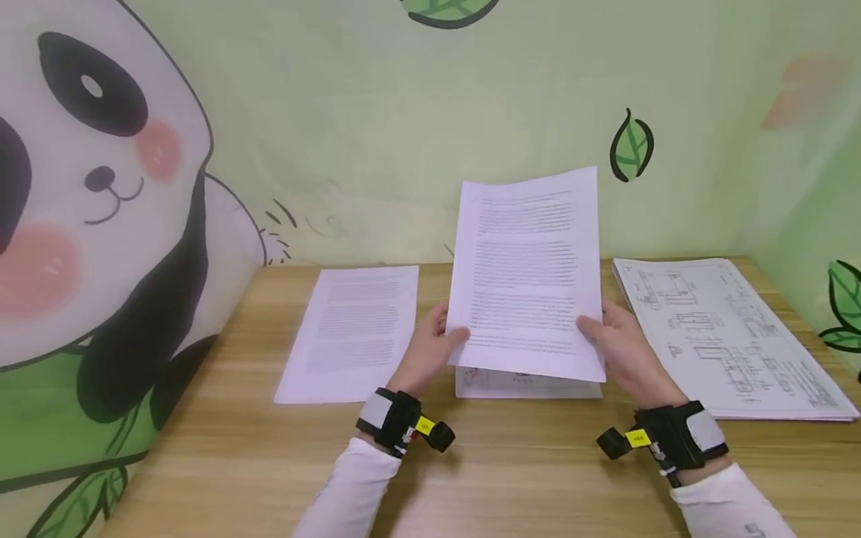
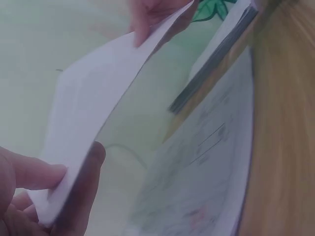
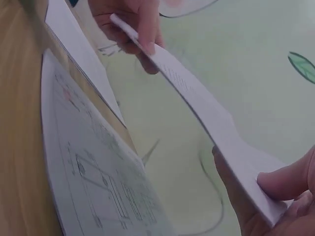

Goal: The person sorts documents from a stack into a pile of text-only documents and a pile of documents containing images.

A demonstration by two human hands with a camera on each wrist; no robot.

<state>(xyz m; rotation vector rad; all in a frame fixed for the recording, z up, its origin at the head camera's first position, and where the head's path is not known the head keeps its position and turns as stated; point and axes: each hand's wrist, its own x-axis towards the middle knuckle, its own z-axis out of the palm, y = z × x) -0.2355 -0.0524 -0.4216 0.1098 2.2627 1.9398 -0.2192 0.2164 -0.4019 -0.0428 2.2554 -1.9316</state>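
Left hand (image 1: 428, 350) and right hand (image 1: 627, 350) pinched the printed paper (image 1: 526, 276) aloft, drawings (image 1: 528, 385) below them, and the next move likely called for matched, steady grips.

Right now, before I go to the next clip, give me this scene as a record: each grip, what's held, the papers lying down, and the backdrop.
left grip: pinches the paper's lower left edge
right grip: pinches its lower right edge
held: paper with printed text, raised off the table; sheet count unclear
left: text page, flat
middle: drawing, flat, partly hidden by the held paper
right: stack of drawings, flat
backdrop: green wall with panda and leaves
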